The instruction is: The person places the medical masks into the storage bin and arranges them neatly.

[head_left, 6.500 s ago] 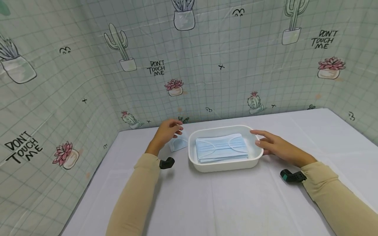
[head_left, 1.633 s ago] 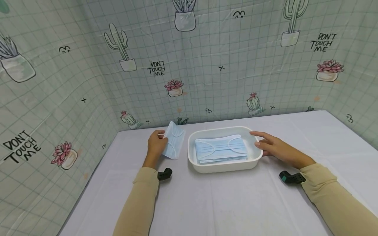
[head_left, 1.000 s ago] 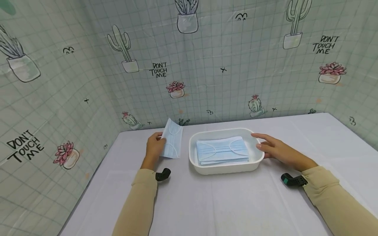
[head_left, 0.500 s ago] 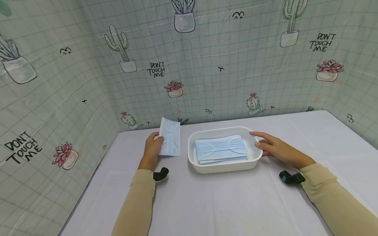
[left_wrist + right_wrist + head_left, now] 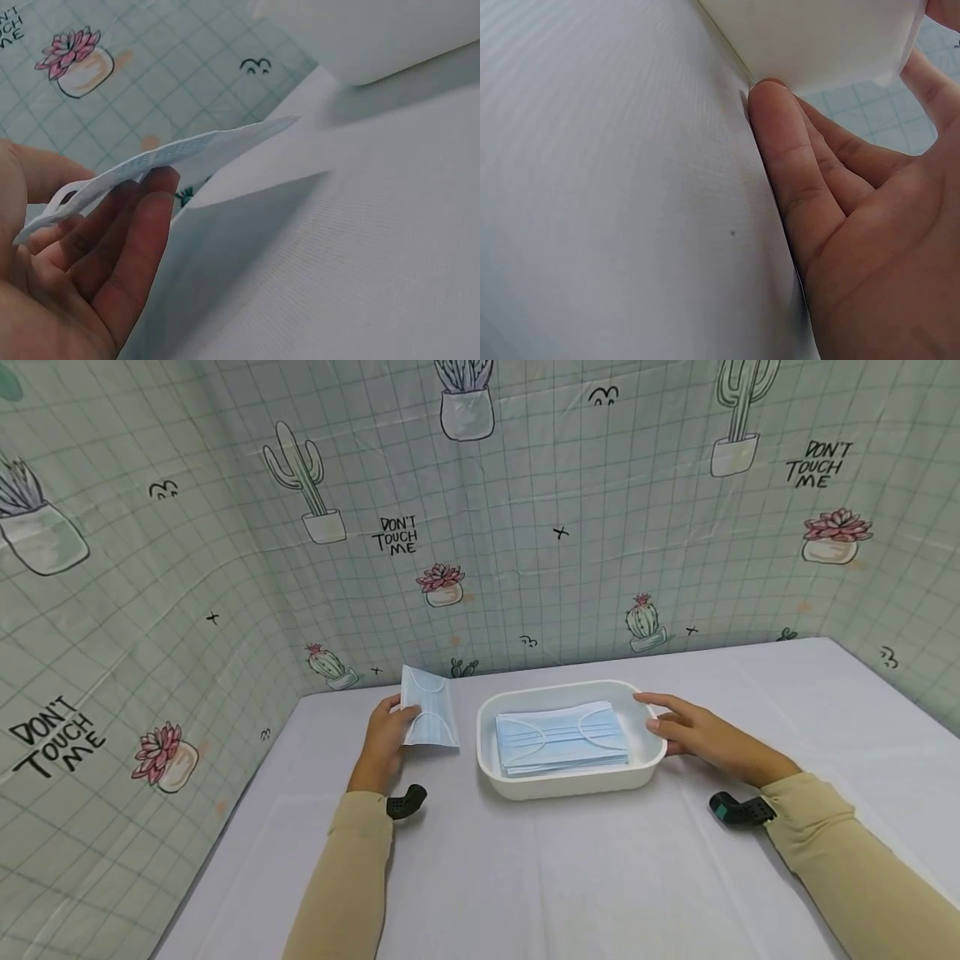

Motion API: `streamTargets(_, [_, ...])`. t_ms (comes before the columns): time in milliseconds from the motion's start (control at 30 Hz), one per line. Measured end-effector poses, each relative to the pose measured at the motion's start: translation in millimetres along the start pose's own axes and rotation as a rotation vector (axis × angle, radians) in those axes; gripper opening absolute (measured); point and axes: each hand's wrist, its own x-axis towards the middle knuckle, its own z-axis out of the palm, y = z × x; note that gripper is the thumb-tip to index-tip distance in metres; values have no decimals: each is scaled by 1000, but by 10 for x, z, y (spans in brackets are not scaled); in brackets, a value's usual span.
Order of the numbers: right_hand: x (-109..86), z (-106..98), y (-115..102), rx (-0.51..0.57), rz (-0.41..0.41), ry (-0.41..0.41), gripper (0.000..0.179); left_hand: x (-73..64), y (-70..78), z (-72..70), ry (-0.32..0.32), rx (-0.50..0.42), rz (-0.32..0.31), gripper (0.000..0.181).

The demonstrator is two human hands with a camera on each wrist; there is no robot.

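My left hand [image 5: 385, 737] pinches a pale blue pleated face mask [image 5: 430, 708] by its left edge, the thumb on the near side and the fingers behind. White ear loops curve across the mask's face. From the left wrist view the mask [image 5: 161, 156] appears nearly edge-on, tilted above the tablecloth with its shadow below. At the right end of a white oval-cornered tray [image 5: 573, 787], my right hand [image 5: 705, 739] holds the rim. In the right wrist view its fingertips [image 5: 771, 101] touch the tray's outer wall near the base. A stack of face masks [image 5: 562, 739] lies inside the tray.
A white cloth covers the table [image 5: 540, 868]. Behind and at the left, a cactus-print curtain [image 5: 525, 502] borders the table's far and left edges. A black wrist camera [image 5: 407, 802] sits at the left wrist, another black camera [image 5: 741, 811] at the right.
The left hand, earlier hovering over a mask left of the tray, has taken hold of it, raised it off the cloth and shifted it slightly left. Right hand and tray have stayed put.
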Motion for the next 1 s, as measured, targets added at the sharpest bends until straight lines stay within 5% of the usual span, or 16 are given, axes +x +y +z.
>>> streamTargets(367, [-27, 30, 62, 52, 3, -2, 64, 17, 40, 57, -23, -4, -8, 55])
streamTargets(633, [24, 16, 8, -4, -3, 5, 61, -13, 41, 5, -43, -70, 8, 54])
streamTargets(1000, [-22, -1, -36, 18, 9, -6, 63, -37, 34, 33, -82, -112, 77, 41])
